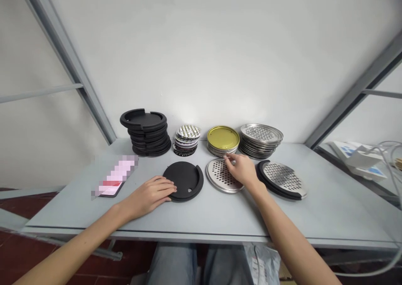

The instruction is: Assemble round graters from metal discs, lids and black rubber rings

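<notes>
Head view, contents of the counter (201, 218) and hazards:

Item, black round holder (185, 176): flat, near the front edge, left of centre. Left hand (153, 197) rests on its left rim, fingers side by side (thumb hidden; grip cannot be told). Hazard: uneven pressure on that rim could skid or tip it.

Item, perforated metal plate (220, 174): between the front and back edges, right of the holder, apart from it. Right hand (241, 168) is over its upper right part, fingertips drawn together; whether they pinch anything cannot be told. Hazard: its low, thin rim could slip from a weak hold.

Item, gold-topped stack (222, 137): towards the back edge, just beyond those fingertips. Hazard: a careless knuckle could shift it.

Item, filled black holder (262, 177): towards the right edge, its perforated insert (284, 177) jutting past the rim. Hazard: a swinging right forearm could knock it.

Item, black holder stack (147, 140): back left corner, top piece off-centre. Hazard: a bump could slide that piece off.
</notes>
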`<state>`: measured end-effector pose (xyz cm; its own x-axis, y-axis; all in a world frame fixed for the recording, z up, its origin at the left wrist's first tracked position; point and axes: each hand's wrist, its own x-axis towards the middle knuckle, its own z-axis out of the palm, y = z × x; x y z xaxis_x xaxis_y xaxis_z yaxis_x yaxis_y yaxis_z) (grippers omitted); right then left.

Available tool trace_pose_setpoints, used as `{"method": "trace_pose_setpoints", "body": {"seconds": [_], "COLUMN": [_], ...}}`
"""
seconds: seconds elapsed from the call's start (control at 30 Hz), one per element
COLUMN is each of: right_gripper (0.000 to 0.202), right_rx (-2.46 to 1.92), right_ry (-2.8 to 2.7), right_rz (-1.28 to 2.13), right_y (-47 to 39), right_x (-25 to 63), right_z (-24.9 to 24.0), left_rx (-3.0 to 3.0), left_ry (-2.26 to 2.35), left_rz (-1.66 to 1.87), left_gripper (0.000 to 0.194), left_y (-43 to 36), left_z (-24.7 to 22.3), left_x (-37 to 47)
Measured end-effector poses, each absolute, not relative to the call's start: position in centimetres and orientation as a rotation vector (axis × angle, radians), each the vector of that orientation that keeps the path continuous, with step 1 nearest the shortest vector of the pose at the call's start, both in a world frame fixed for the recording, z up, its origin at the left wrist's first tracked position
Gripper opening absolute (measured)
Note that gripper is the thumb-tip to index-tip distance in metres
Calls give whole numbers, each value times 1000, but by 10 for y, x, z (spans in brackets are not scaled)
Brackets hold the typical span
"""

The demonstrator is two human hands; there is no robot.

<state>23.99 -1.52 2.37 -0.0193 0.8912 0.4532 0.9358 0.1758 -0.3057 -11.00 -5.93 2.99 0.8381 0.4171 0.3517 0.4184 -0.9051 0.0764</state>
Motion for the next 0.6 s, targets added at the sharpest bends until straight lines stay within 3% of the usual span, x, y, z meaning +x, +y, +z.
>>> {"method": "trace_pose_setpoints", "body": {"seconds": [0.23,0.43,0.6], "right_gripper": [35,37,26], "right_rx": [-1066,-899,-842], "right_ry": [-2237,-2416,-2414], "right_rz": [202,272,243], "right_y": [-23,-21,-18], "right_x": [213,212,212], "right_z": [20,17,13], "left_rx": [-3209,-3067,-2796], "left_ry": [-792,-1104,-1379], "left_rz": [-492,-438,-557], "left_gripper": [36,35,37], "left_y": [-47,-25,-67], "left_z": [39,53,32], "left_x": [-118,-123,-81]}}
